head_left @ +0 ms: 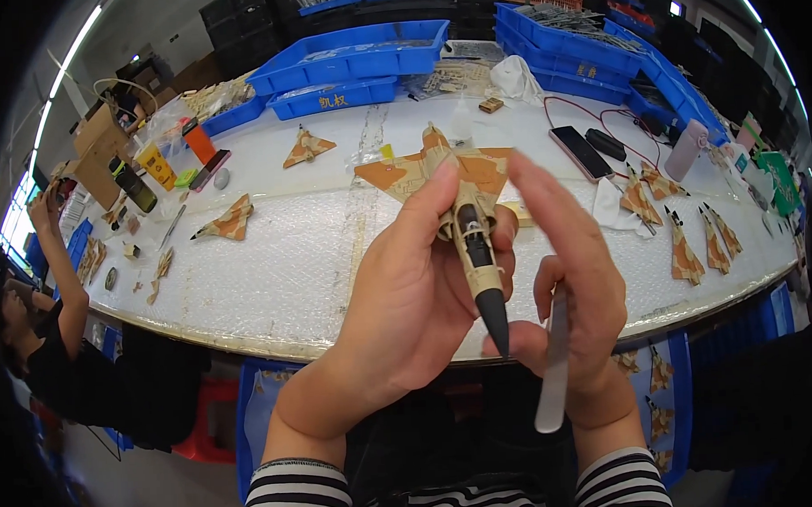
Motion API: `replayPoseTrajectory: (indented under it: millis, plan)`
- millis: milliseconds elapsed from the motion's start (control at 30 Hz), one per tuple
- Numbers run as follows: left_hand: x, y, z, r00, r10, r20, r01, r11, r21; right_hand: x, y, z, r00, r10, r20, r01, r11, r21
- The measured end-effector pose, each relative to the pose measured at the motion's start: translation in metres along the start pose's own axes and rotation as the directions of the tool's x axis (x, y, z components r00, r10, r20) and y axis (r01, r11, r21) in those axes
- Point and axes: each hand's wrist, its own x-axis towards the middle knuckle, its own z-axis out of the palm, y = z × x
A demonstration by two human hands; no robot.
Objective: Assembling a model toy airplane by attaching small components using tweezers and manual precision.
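Model fighter jet (469,223), tan-and-brown camouflage, held above surface (291,289), dark nose cone (492,315) pointed toward wearer. Fuselage pinched behind cockpit in grip of left hand (412,285): thumb laid across top, fingers wrapped below; wings spread beyond thumb. Flat metal tool (555,369) clasped in grip of right hand (582,292) beside nose, blunt end directed downward; index finger raised near wing, contact not determinable; thumb extended near nose tip. Further camouflaged jet (686,253) laid on surface at right.
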Motion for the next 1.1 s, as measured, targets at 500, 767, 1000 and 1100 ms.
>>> replayPoseTrajectory:
  millis: [500,767,1000,1100]
  plan:
    - [-0.024,-0.016,-0.09,0.464,-0.843,0.273,0.796,0.532,0.289,-0.081,0.071,-0.031,0.46,0.681,0.57,-0.73,-0.075,0.679]
    - [0.018,-0.063,-0.116,0.899,-0.387,-0.206,0.325,0.903,-0.281,-0.083,0.072,-0.022,0.426,0.765,0.483,-0.841,0.138,0.523]
    - [0.036,-0.051,-0.134,0.841,-0.542,-0.001,0.537,0.834,0.126,-0.052,0.119,-0.05,0.604,0.797,0.004,-0.787,0.595,0.16]
    - [0.042,-0.048,-0.133,0.795,-0.601,-0.078,0.601,0.766,0.229,-0.034,0.171,-0.042,0.713,0.701,-0.034,-0.698,0.703,-0.135]
